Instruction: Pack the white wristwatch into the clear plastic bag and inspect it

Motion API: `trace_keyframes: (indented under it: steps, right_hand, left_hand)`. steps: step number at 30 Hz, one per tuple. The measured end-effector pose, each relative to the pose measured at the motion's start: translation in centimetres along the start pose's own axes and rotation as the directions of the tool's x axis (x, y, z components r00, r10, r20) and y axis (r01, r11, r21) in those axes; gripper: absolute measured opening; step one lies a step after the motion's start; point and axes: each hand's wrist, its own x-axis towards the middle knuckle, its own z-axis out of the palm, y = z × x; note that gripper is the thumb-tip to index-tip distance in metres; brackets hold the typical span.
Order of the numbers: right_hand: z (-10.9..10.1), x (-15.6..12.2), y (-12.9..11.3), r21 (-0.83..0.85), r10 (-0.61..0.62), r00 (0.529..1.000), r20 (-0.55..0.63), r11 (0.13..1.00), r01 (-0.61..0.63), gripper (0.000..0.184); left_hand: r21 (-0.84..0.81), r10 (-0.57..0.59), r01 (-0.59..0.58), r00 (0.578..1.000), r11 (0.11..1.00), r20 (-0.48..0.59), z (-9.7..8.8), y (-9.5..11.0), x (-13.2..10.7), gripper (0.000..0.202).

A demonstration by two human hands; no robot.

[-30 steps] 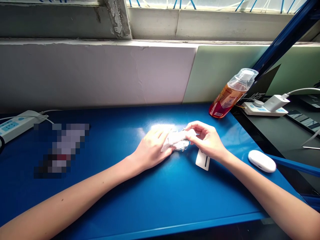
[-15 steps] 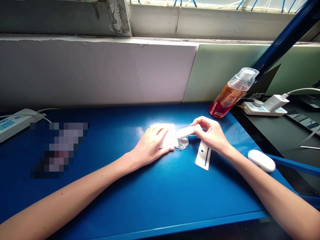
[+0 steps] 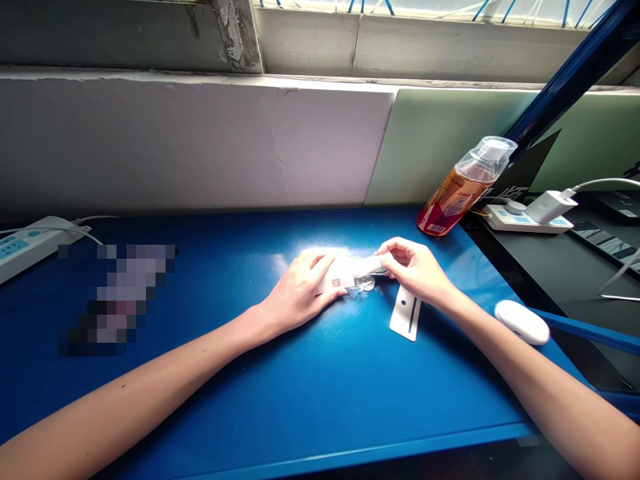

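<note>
Blue table (image 3: pixel 320 393): carries all items listed below. Bottle with clear cap (image 3: pixel 457 193): at the far right corner. Left hand (image 3: pixel 299 290): palm down over the left end of a clear plastic packet with white label (image 3: pixel 353 272), thumb along its near side; glare covers the fingertips, so grip cannot be told. Right hand (image 3: pixel 413 268): thumb and forefinger pinch the packet's right end. Packet lies between far and near edges, long axis left to right, right end angled slightly toward the far edge. White slotted card (image 3: pixel 406 313): partly beneath the right hand. White oval case (image 3: pixel 521 322): near the right edge.
</note>
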Motion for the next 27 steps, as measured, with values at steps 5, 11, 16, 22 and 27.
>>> trace_keyframes:
  steps: [5,11,16,22,27]
  right_hand:
    - [0.2,-0.6,-1.1,-0.23,-0.078,0.997,0.028,0.97,0.082,0.009]
    - [-0.2,-0.6,-0.9,-0.428,-0.227,0.97,0.083,0.871,0.241,0.012]
    - [-1.5,-0.2,-0.8,-0.415,-0.377,0.902,0.213,0.8,0.433,0.022]
    - [-2.7,0.2,0.1,-0.327,-0.428,0.837,0.34,0.781,0.532,0.029]
    - [-2.6,0.3,0.6,-0.294,-0.407,0.83,0.383,0.798,0.527,0.032]
  left_hand:
    - [0.028,0.007,-0.007,1.0,1.0,0.016,0.0,0.0,-0.1,0.059]
    - [0.023,-0.002,0.001,0.998,1.0,0.059,0.2,0.1,-0.1,0.058]
    - [0.123,-0.052,0.029,0.982,0.992,0.184,0.3,0.3,-0.2,0.067]
    - [0.18,-0.08,0.025,0.95,0.983,0.302,-0.2,0.8,0.1,0.073]
    - [0.168,-0.055,0.008,0.96,0.986,0.274,-0.3,0.8,0.1,0.07]
